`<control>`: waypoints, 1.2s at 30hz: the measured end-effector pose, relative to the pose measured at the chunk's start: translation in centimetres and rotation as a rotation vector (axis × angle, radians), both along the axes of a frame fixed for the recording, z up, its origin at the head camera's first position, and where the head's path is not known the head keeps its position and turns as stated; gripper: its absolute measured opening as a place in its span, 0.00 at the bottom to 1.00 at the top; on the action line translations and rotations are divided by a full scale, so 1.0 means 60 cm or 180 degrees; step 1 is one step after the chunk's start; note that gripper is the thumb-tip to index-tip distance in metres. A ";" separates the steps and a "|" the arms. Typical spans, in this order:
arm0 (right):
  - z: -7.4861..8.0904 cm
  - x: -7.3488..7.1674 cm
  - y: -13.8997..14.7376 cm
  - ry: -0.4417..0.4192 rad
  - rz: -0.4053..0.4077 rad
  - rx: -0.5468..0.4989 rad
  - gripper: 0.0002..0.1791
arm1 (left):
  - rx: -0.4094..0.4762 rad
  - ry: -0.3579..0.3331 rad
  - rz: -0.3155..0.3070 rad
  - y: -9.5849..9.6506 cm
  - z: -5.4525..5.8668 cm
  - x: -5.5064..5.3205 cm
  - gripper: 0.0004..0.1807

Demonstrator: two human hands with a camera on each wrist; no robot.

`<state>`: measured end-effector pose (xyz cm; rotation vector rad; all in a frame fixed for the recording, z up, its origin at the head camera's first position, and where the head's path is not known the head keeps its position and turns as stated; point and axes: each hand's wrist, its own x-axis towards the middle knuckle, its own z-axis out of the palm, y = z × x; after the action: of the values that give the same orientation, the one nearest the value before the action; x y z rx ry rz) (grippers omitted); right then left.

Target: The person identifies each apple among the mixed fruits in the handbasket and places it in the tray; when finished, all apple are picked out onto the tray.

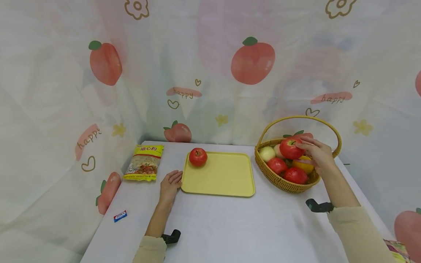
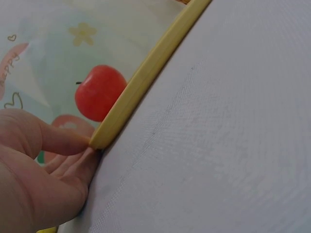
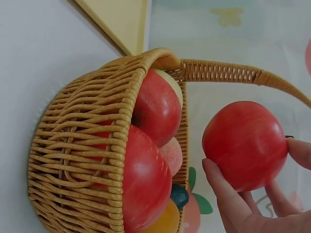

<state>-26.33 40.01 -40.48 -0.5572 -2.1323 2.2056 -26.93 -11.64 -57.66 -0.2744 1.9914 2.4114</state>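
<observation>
My right hand (image 1: 317,151) holds a red apple (image 1: 291,147) above the wicker basket (image 1: 279,183), pinched between thumb and fingertips. In the right wrist view the held apple (image 3: 245,145) is apart from the other fruit. My left hand (image 1: 169,186) rests on the table at the left edge of the yellow tray (image 1: 220,179). Its thumb and fingers touch the tray's rim (image 2: 121,111) in the left wrist view. Another red apple (image 1: 198,157) sits in the tray's far left corner.
The basket's arched handle (image 1: 300,117) rises behind the held apple. Inside are several fruits, among them a pale green one (image 1: 267,154) and a yellow one (image 1: 303,165). A food packet (image 1: 144,163) and a small blue-red wrapper (image 1: 120,216) lie to the left.
</observation>
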 end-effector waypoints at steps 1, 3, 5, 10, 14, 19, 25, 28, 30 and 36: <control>0.001 0.001 -0.002 0.0023 0.0007 -0.0011 0.42 | 0.0007 -0.0012 0.0009 -0.001 0.000 0.000 0.30; 0.002 0.003 -0.006 0.0087 0.0013 -0.0043 0.42 | 0.0040 0.0001 0.0000 -0.002 0.000 0.000 0.30; 0.003 0.006 -0.009 0.0164 0.0045 -0.0082 0.41 | 0.0079 0.0022 -0.0010 -0.002 0.001 0.000 0.30; 0.004 0.014 -0.011 0.0325 0.0135 -0.0183 0.39 | 0.0092 0.0095 0.0004 0.002 0.002 0.001 0.30; 0.006 0.018 -0.015 0.0388 0.0174 -0.0236 0.39 | 0.0066 0.0099 0.0030 0.003 0.001 0.000 0.30; 0.008 0.020 -0.023 0.0385 0.0190 -0.0292 0.40 | 0.0100 0.0062 0.0030 0.002 0.000 -0.001 0.29; 0.008 0.021 -0.034 0.0390 0.0215 -0.0362 0.40 | 0.0001 -0.0051 0.0042 -0.001 -0.003 -0.003 0.29; 0.009 0.022 -0.040 0.0405 0.0252 -0.0400 0.40 | -0.0022 -0.0065 0.0040 -0.001 -0.003 -0.003 0.28; 0.010 0.023 -0.045 0.0409 0.0281 -0.0406 0.40 | -0.0021 -0.0064 0.0043 0.000 -0.002 -0.003 0.28; 0.005 0.026 -0.057 0.0507 0.0379 -0.0430 0.37 | -0.0026 -0.0055 0.0049 0.000 0.002 -0.002 0.29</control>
<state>-24.78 36.60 -40.17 -0.2537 -1.9981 2.3796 -27.04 -11.62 -57.55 -0.3109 1.9998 2.4019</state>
